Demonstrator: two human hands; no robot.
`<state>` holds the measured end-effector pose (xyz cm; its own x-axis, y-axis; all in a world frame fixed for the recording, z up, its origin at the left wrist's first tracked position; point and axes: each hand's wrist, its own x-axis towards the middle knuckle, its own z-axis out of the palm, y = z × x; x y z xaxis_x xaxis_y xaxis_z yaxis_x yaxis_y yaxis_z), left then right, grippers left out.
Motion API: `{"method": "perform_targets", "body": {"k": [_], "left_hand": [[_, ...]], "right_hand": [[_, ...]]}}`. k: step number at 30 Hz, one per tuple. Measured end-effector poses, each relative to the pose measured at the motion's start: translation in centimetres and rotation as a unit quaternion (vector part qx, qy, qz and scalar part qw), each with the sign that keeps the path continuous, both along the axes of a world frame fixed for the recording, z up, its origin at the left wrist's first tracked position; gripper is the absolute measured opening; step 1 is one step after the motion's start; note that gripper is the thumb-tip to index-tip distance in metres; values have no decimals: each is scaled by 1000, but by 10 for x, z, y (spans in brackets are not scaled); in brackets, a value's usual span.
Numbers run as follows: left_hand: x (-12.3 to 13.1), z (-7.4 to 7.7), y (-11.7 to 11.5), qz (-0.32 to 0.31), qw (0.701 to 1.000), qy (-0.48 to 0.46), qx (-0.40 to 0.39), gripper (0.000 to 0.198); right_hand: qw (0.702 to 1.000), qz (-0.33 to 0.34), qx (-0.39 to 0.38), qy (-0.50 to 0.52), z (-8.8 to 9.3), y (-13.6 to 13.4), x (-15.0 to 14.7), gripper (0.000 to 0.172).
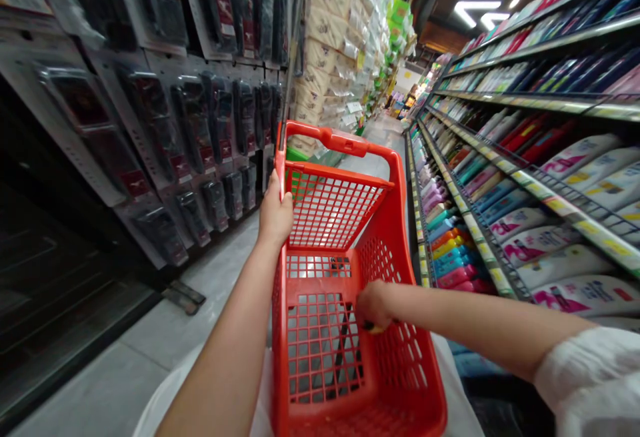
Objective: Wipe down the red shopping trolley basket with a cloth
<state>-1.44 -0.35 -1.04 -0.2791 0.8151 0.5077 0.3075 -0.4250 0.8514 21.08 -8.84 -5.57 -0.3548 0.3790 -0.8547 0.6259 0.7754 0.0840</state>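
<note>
A red plastic shopping basket (pixel 367 357) with a grid floor and a folded-down-looking grid flap at its far end fills the middle of the view. My left hand (pixel 275 216) is closed round its far left rim, thumb on the inner side, just below the red handle (pixel 345 142). A thin metal rod (pixel 290 57) rises from that corner. Inside the basket, near its right wall, hangs my right hand (pixel 375 305), fingers curled in. A small black and yellow bit shows under those fingers, too hidden to name. Nothing else lies on the basket's floor.
On the left, several blister-packed dark items (pixel 195 124) hang on a rack. Stacked tissue-like packs (pixel 330 44) stand ahead. Shelves of bottles (pixel 565 237) line the right, close to my right arm. Grey tiled floor (pixel 220 290) shows at left, and the aisle runs forward.
</note>
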Motion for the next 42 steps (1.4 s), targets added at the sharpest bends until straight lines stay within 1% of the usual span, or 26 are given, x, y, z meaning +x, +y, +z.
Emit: {"method": "perform_targets", "body": {"k": [1,3,4,5,6,7,8,11,13,15,16,17,20,22,23,25,27,29,31,33,34,36,37,39,41,42], "left_hand": [[0,0,0,2,1000,0,0,67],[-1,0,0,7,1000,1,-3,68],[-2,0,1,9,1000,2,-6,68],[-2,-1,1,11,1000,2,-9,68],[-3,-1,1,13,1000,1,-11,68],[-3,-1,1,15,1000,0,-14,68],[-3,-1,0,17,1000,-2,-18,68],[-3,0,-1,20,999,-7,-29,68],[-3,1,-2,18,999,-7,-27,68],[-3,1,-2,14,1000,-7,-17,67],[-3,2,-1,13,1000,-7,-12,67],[-4,1,-1,13,1000,-7,-8,66],[-5,0,1,15,1000,-4,-2,66],[-6,-1,2,18,1000,-3,-3,67],[-6,-1,2,19,1000,-2,-4,68],[-7,-1,2,19,1000,0,-1,70],[-7,0,2,16,1000,3,2,71],[-7,0,1,15,1000,4,-2,70],[-8,0,0,17,1000,1,-9,69],[-8,-1,0,19,1000,-6,-11,67],[-8,-2,0,19,1000,-9,-7,67],[-8,-3,0,18,1000,-15,3,67],[-8,-3,0,17,1000,-17,6,67],[-8,-3,0,20,1000,-16,2,67],[-8,-3,-1,22,1000,-13,-7,66],[-8,-2,-1,22,1000,-11,-10,66]], "right_hand": [[997,3,60,-40,23,16,2,24],[969,-13,245,-39,63,49,7,24],[952,-15,304,-28,76,60,8,26],[941,-13,339,-15,83,66,10,28],[937,-8,348,-6,84,64,11,27],[944,2,331,-4,80,56,11,25],[955,16,296,-6,70,41,11,22],[984,75,159,-9,35,-22,11,22],[991,116,72,10,24,-55,13,23],[991,129,15,35,33,-62,16,27],[991,124,20,43,44,-56,18,28],[991,113,43,50,57,-44,19,28],[972,67,217,55,92,-2,22,21],[959,60,268,67,100,6,24,21],[960,66,261,73,98,1,25,20],[974,91,189,81,81,-28,27,17],[986,112,86,87,55,-68,30,20],[988,121,41,88,23,-99,32,21],[989,104,22,105,-6,-107,30,20],[992,57,19,113,-29,-90,21,18],[993,27,28,108,-36,-74,14,17],[991,-44,81,92,-42,-33,-1,15],[982,-89,134,100,-43,-11,-7,16],[938,-222,231,136,-42,25,-15,21],[900,-302,271,157,-45,47,-19,29],[887,-331,278,163,-49,52,-20,32]]}}
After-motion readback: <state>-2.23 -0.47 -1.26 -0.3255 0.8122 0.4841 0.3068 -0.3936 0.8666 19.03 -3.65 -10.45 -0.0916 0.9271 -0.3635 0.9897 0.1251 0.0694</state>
